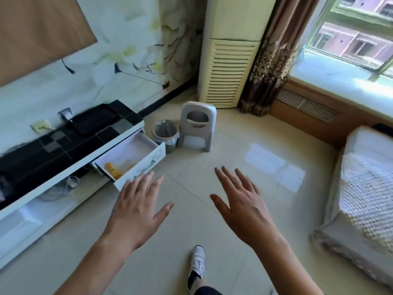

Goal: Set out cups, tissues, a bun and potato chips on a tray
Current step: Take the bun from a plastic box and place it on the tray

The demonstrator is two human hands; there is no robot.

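Hands empty, both held out over the floor tiles (212, 167), palms down, fingers straight and spread, gripping nothing. Left hand (138, 207) close to the front corner of the pulled-out drawer (136, 154), fingertips just short of its white front panel; right hand (244, 207) well apart from it, out over bare tile toward the covered seat (365, 188).

Inside the drawer, near its rear left corner, an orange packet (112, 169), too blurred to name for sure; judged the likeliest task item in view, perhaps the chips or the bun. Lies up and to the left of the left hand, past the drawer front and down below its rim. Long axis seemingly slanting from upper left to lower right, roughly along the drawer's side wall, though hard to fix through the blur. Left hand clearly nearer; right hand would need to cross the body to reach it.

No tray, cups or tissues to be made out anywhere; a dark flat thing (95, 120) on the black cabinet top (53, 150) cannot be identified. Task judged barely begun, with nothing yet gathered.

Next move probably a reach with the left hand over the drawer front and down onto the packet. Risk: knuckles catching the drawer edge, or crushing the contents with too firm a grip.

Beyond the drawer, a lined bin (165, 133) and a small grey stool (197, 124) on the floor. One white shoe (197, 262) at the bottom of view.
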